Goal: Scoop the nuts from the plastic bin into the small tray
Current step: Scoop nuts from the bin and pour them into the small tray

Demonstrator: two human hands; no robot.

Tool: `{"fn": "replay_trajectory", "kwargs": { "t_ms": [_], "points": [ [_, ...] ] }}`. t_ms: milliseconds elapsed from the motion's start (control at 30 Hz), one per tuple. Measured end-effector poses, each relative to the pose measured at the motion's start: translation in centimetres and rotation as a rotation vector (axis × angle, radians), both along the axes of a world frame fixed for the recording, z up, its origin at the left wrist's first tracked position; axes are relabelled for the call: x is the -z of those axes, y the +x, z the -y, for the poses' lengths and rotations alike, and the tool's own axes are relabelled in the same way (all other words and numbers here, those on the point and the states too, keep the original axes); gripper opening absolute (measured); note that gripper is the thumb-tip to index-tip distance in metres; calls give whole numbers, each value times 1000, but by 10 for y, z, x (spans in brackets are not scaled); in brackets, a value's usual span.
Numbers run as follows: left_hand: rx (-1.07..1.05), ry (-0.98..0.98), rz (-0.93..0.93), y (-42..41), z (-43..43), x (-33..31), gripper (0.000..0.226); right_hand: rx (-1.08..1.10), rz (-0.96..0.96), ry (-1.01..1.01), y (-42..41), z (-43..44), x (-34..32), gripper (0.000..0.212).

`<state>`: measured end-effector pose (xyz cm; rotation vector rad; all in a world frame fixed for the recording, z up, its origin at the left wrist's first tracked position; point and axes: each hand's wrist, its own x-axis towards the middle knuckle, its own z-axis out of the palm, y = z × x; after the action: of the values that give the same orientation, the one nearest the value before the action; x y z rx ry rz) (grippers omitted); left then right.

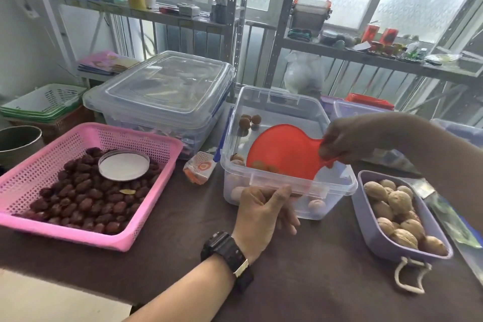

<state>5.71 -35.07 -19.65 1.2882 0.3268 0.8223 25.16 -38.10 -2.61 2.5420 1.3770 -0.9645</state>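
Note:
A clear plastic bin stands mid-table, tipped up toward me, with a few walnuts loose at its far end and more at its near wall. My left hand grips the bin's near rim and wall. My right hand pinches the handle of a red scoop that sits inside the bin, its mouth facing the near-left corner with a couple of nuts showing through it. To the right lies a small purple tray, heaped with walnuts.
A pink basket of red dates with a white lid on top sits at left. Behind it are a large lidded clear box and stacked green baskets. A wrapped snack lies beside the bin. Metal shelving stands behind.

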Motion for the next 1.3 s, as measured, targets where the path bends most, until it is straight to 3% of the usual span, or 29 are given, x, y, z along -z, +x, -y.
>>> {"fn": "replay_trajectory", "kwargs": {
  "t_ms": [433,767,967,1067,1167,1300],
  "points": [
    [39,-5,-5,-1,1,-2,39,514,-742,220,-18,22,31,34],
    [127,80,-120,0,3,-1,53,615,-862,439,-13,62,25,36],
    [276,253,-233,24,40,2,55,683,-756,647,20,127,-7,34],
    [374,292,-360,45,59,6,82,739,-633,689,36,164,-17,34],
    [406,204,-332,72,74,3,107,800,-507,698,49,197,-19,35],
    [287,152,-275,103,91,-10,70,865,-333,688,60,231,-7,35]
  ]
}}
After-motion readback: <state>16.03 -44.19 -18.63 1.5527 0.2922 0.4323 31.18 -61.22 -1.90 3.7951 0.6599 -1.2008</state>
